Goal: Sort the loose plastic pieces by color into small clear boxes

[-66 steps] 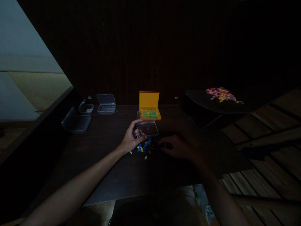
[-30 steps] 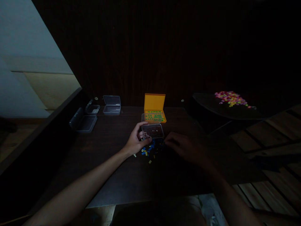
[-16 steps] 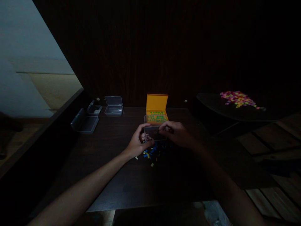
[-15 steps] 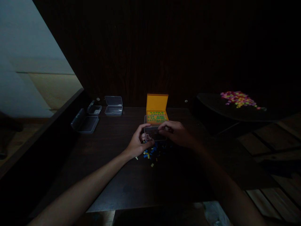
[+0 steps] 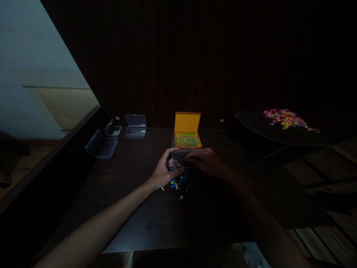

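My left hand (image 5: 165,170) is closed around the left side of a clear plastic box (image 5: 180,155), whose lid stands up behind it. A few small pale pieces seem to lie in the box near my left fingers. Fingers bent together, my right hand (image 5: 205,160) reaches into the box from the right; whether its fingertips hold a small piece is hidden in shadow. Beneath the box lies a pile of small blue and yellow bricks (image 5: 181,181) on the dark table. Just behind it stands an open yellow box (image 5: 187,123) holding green pieces.
On the left of the table (image 5: 134,223) stand other open clear boxes: one at the back (image 5: 135,131), a small one (image 5: 113,130) and a larger one (image 5: 106,147). A colourful bead heap (image 5: 286,118) lies on a dark surface to the right. A low board edges the left side.
My right hand has shifted slightly left and lower, with its fingers further into the clear box. The left hand keeps its grip; the whole view has moved slightly.
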The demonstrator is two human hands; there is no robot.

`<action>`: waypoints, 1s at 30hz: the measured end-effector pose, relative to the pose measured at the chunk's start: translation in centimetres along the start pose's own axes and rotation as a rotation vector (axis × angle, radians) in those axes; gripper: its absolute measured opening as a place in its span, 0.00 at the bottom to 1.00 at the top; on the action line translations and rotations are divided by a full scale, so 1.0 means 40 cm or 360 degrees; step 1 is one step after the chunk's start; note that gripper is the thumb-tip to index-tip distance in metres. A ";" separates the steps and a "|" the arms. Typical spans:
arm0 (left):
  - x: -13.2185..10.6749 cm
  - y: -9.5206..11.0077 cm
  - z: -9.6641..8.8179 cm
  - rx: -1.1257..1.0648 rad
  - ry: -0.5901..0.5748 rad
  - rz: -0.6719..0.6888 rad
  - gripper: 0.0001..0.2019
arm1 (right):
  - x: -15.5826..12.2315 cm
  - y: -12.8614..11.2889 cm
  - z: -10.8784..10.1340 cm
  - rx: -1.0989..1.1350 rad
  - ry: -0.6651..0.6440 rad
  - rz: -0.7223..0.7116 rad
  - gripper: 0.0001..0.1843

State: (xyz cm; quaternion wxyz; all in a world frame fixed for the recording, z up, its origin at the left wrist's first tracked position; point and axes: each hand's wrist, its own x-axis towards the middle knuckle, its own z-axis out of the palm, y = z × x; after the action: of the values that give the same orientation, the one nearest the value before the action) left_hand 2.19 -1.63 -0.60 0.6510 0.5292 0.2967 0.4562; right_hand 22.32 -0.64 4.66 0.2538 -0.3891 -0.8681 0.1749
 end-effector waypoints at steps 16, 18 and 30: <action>0.000 -0.004 -0.001 -0.0023 -0.0019 -0.0006 0.33 | 0.001 0.015 0.011 0.0001 0.0115 -0.0072 0.09; -0.001 -0.002 -0.001 -0.0030 -0.0023 -0.0001 0.33 | 0.000 0.017 0.013 -0.0007 0.0076 -0.0081 0.09; 0.001 -0.009 -0.005 0.0004 -0.0045 0.0029 0.33 | 0.010 0.013 0.004 -0.0082 -0.0032 -0.0084 0.12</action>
State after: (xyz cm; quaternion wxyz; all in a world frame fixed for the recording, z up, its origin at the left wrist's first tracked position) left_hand 2.14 -1.50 -1.00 0.6502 0.5391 0.2833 0.4543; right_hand 22.32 -0.02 4.40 0.2394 -0.3707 -0.8848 0.1497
